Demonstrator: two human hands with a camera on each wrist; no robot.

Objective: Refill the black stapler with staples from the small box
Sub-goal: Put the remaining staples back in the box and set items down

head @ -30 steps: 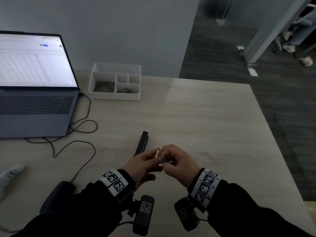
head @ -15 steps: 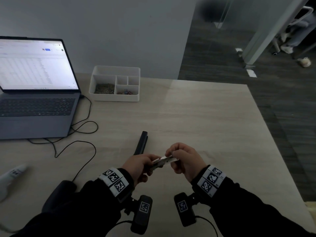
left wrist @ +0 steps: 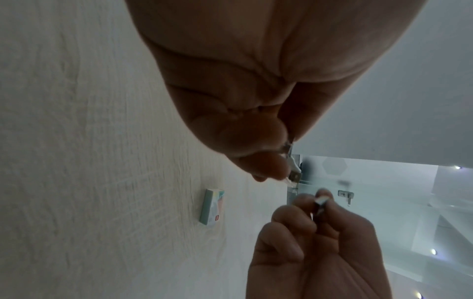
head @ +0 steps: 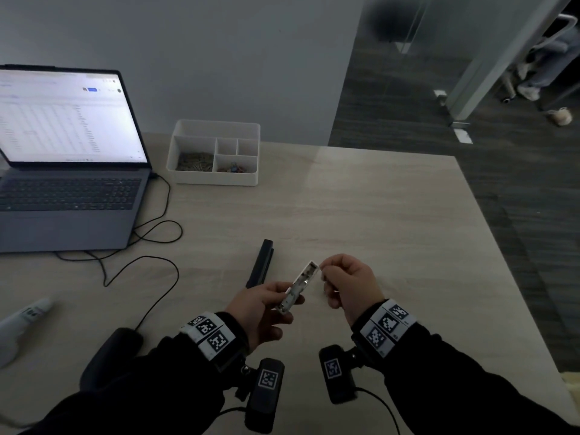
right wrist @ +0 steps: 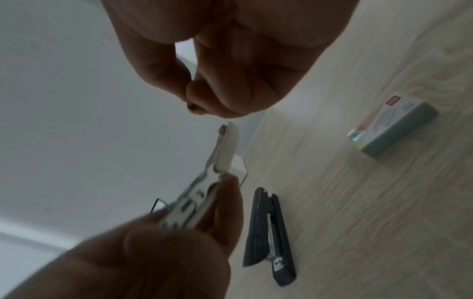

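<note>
Two staplers, one black (head: 260, 264) and one white (head: 298, 287); one staple box (right wrist: 392, 128); one laptop (head: 67, 161).

Matt black plastic stapler (right wrist: 268, 238) on pale wood-grain table (head: 376, 215).

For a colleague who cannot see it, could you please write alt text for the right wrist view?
The left hand holds an opened white stapler above a pale wooden table, while the right hand's fingers are curled above it. A black stapler and a small box lie on the table.
</note>
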